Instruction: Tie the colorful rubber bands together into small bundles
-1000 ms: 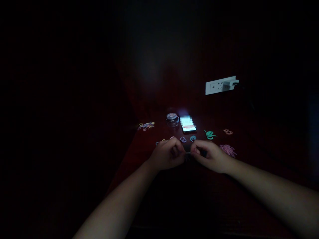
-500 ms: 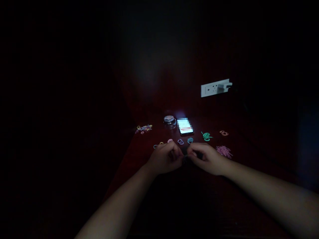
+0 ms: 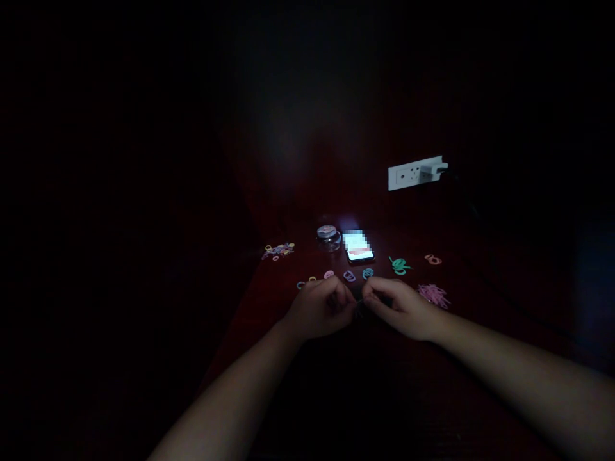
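My left hand [image 3: 325,308] and my right hand [image 3: 401,307] meet almost fingertip to fingertip above the dark red table. Both are closed in a pinch. Between them runs a thin elastic band [image 3: 360,302], faint in the dim light, with each hand gripping one side of it. Just beyond the fingers lie small elastic bands sorted by colour: a pink group [image 3: 328,274], a purple group [image 3: 349,276] and a blue group [image 3: 368,273]. A yellow band [image 3: 312,278] and another bluish one [image 3: 300,285] show partly behind my left hand.
A lit phone [image 3: 358,246] lies beside a clear lidded jar [image 3: 328,237]. Mixed bands [image 3: 278,251] are heaped at the left. Green bands [image 3: 399,266], orange bands [image 3: 433,259] and a pink pile [image 3: 434,295] lie right. A wall socket [image 3: 416,173] holds a plug.
Both hands keep their pinch at nearly the same spot, with only a slight shift of the fingers. The whole view has moved a little; objects on the table stay put.
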Action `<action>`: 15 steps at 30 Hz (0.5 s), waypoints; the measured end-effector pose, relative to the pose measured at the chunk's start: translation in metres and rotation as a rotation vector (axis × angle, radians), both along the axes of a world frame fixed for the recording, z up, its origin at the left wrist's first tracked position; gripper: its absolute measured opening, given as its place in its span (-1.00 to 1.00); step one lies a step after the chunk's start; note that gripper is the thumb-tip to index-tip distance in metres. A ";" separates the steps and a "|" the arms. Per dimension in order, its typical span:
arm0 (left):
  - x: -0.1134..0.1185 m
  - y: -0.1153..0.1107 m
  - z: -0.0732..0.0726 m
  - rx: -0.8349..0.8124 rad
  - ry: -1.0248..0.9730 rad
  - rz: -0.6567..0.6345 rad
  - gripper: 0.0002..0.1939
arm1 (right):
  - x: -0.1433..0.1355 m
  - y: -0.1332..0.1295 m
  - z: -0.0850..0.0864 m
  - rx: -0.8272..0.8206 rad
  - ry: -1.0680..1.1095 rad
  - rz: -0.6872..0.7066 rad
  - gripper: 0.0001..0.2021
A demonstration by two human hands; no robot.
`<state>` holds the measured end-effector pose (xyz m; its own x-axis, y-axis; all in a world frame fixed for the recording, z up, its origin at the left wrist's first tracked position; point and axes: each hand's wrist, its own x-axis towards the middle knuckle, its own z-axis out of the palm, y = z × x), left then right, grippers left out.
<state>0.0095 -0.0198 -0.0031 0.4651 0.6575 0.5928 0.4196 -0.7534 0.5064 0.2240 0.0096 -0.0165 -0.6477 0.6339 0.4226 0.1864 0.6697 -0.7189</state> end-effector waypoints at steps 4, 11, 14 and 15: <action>0.000 0.001 -0.001 0.010 -0.006 -0.011 -0.76 | 0.000 0.000 0.000 -0.008 -0.003 0.023 -0.89; 0.000 0.002 -0.001 0.020 0.010 -0.015 -0.75 | 0.000 -0.002 0.000 0.011 -0.014 0.024 -0.92; -0.001 0.002 -0.002 0.015 0.005 -0.013 -0.76 | -0.001 -0.002 0.000 0.003 -0.015 0.017 -0.91; -0.001 0.002 -0.002 0.011 0.004 -0.013 -0.76 | -0.001 -0.002 0.000 0.008 -0.017 0.015 -0.91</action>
